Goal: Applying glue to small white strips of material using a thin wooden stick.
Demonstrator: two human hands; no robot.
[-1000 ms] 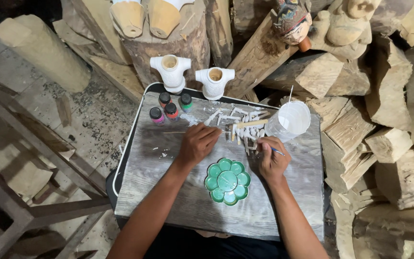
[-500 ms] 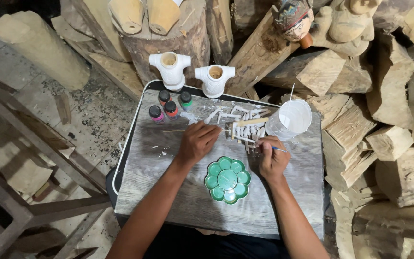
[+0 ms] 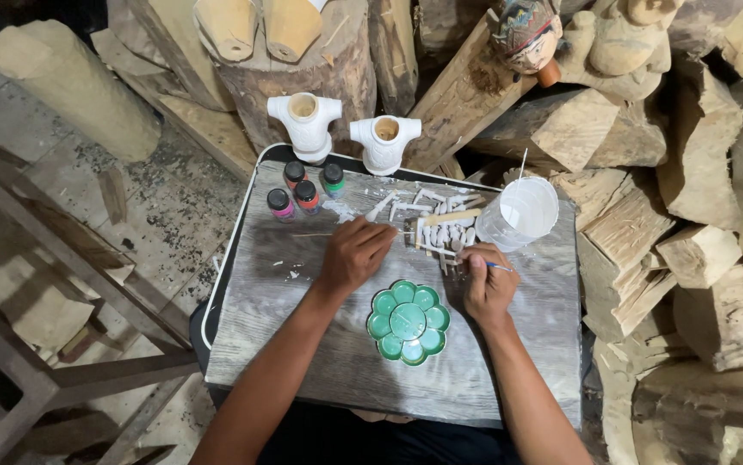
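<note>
Grey weathered wooden board (image 3: 303, 344) is carrying our work. Near its front edge the green flower-shaped palette (image 3: 408, 321) is lying between our wrists. A white plastic cup (image 3: 518, 213) is standing toward the right far corner, four small paint bottles (image 3: 301, 191) toward the left far corner. Our left hand (image 3: 354, 254) is closing its fingers on a thin stick (image 3: 315, 234) beside small white carved pieces (image 3: 440, 226). Our right hand (image 3: 485, 280) is pinching a thin brush (image 3: 499, 267).
</note>
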